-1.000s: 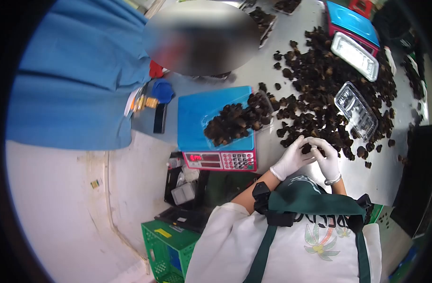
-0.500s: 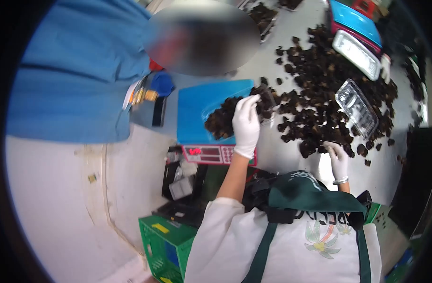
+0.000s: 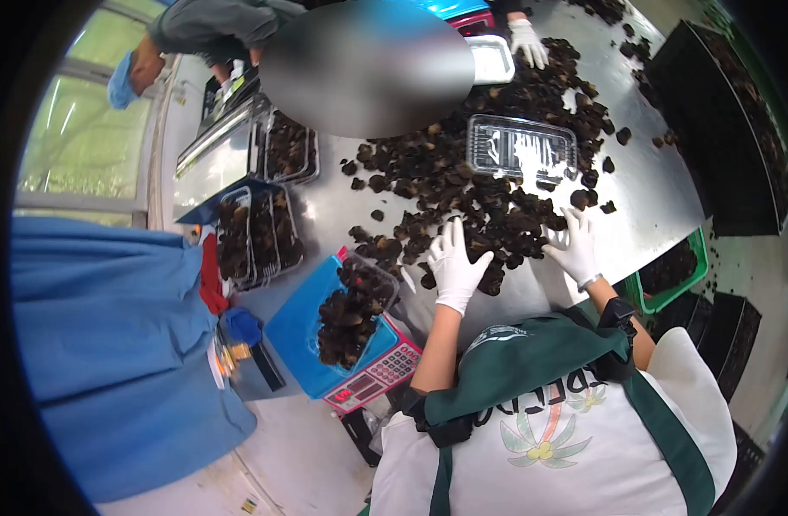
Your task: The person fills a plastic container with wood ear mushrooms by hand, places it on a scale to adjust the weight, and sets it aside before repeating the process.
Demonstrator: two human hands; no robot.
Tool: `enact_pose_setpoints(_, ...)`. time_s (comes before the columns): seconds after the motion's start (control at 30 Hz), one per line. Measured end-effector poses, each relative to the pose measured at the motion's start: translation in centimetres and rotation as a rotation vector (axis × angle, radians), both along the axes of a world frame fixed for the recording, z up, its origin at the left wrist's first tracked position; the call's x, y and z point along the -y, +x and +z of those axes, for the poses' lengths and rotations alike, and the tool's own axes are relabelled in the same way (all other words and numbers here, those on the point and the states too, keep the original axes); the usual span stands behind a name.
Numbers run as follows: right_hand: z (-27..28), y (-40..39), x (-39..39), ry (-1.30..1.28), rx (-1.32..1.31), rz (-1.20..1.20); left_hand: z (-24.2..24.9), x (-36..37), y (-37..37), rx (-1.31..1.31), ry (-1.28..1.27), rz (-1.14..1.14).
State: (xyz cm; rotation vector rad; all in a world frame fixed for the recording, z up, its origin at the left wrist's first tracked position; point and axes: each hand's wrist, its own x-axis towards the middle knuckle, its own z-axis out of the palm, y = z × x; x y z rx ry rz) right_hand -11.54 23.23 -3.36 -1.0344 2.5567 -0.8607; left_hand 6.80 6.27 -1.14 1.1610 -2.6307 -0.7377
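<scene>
A heap of dark brown, mushroom-like pieces (image 3: 446, 193) spreads over the metal table. My left hand (image 3: 457, 267), white-gloved, lies at the heap's near edge with fingers spread and thumb out. To its right, my right hand (image 3: 575, 247), also gloved, touches the edge of the pieces with fingers apart. Neither hand grips anything. A filled clear plastic tray (image 3: 351, 318) sits on the blue-topped scale (image 3: 301, 301), left of my left hand. Beyond my hands, another clear plastic tray (image 3: 521, 146) rests on the heap.
Filled clear trays (image 3: 261, 236) stand at left, beside a person in blue clothing (image 3: 119, 344). Another person's gloved hand (image 3: 527, 43) is at the heap's far side. A black crate (image 3: 712, 129) stands at right; a green basket (image 3: 674, 271) sits below the table edge.
My left hand has left the tray on the scale and moved right to the heap. My right hand's fingers have spread at the heap's edge. The view has turned.
</scene>
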Motion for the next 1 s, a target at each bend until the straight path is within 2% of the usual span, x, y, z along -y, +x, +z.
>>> enact_pose_setpoints(0.07, 0.0, -1.0, 0.6, 0.176, -0.115, 0.067, 0.3, 0.1, -0.4, 0.197, -0.111, -0.020)
enact_pose_setpoints(0.17, -0.3, -1.5, 3.5, 0.403, -0.130, 0.213, 0.6, 0.2, -1.2, 0.473, 0.074, -0.017)
enact_pose_setpoints(0.23, 1.4, -0.6, 6.1, 0.454, -0.061, 0.303, 0.2, -0.1, -2.0, 0.444, 0.116, -0.022)
enact_pose_setpoints(0.3, -1.2, 0.2, 8.0, 0.261, -0.153, 0.355, -0.2, -0.4, -3.5, 0.404, 0.155, 0.034)
enact_pose_setpoints(0.4, -1.3, 0.7, 10.8, 0.181, -0.063, 0.353, -2.0, 0.3, -5.3, 0.177, 0.140, 0.152)
enact_pose_setpoints(0.47, -0.3, 0.9, 12.4, 0.202, 0.082, 0.303, -4.3, 1.3, -5.6, -0.181, 0.338, 0.155)
enact_pose_setpoints(0.5, -1.2, 0.7, 12.7, 0.090, 0.235, 0.322, -5.6, 1.7, -5.6, -0.360, 0.436, 0.153)
enact_pose_setpoints(0.53, -2.0, 0.3, 13.1, -0.025, 0.384, 0.337, -5.3, 2.0, -5.8, -0.397, 0.485, 0.134)
enact_pose_setpoints(0.6, -3.5, -0.4, 12.8, -0.200, 0.654, 0.354, -4.7, 2.1, -5.8, -0.588, 0.833, 0.113)
enact_pose_setpoints(0.63, 0.1, -0.5, 12.5, -0.095, 0.503, 0.293, -4.3, 2.0, -5.8, -0.684, 1.007, 0.101)
enact_pose_setpoints(0.7, -1.7, -0.1, 11.5, -0.229, 0.481, 0.206, -2.7, 1.5, -5.9, -0.652, 0.932, 0.104)
enact_pose_setpoints(0.77, 1.1, -0.7, 10.9, -0.370, 0.805, 0.149, 0.0, 1.7, -6.8, -0.624, 0.968, 0.098)
enact_pose_setpoints(0.83, 4.2, -2.7, 10.2, -0.476, 1.140, 0.123, 1.6, 2.5, -8.6, -0.610, 0.822, -0.027)
enact_pose_setpoints(0.87, 6.7, -3.5, 10.5, -0.312, 1.078, -0.003, 1.8, 3.0, -9.7, -0.603, 0.748, -0.088)
enact_pose_setpoints(0.93, 6.1, -5.9, 10.5, -0.540, 0.727, 0.271, 1.7, 4.6, -12.4, -0.497, 0.632, -0.175)
enact_pose_setpoints(0.97, 6.6, -7.3, 10.7, -0.541, 0.896, 0.157, 2.1, 5.6, -13.8, -0.426, 0.565, -0.237)
enact_pose_setpoints(1.0, 4.9, -9.0, 10.9, -0.520, 0.771, 0.157, 2.1, 6.3, -14.9, -0.410, 0.475, -0.245)
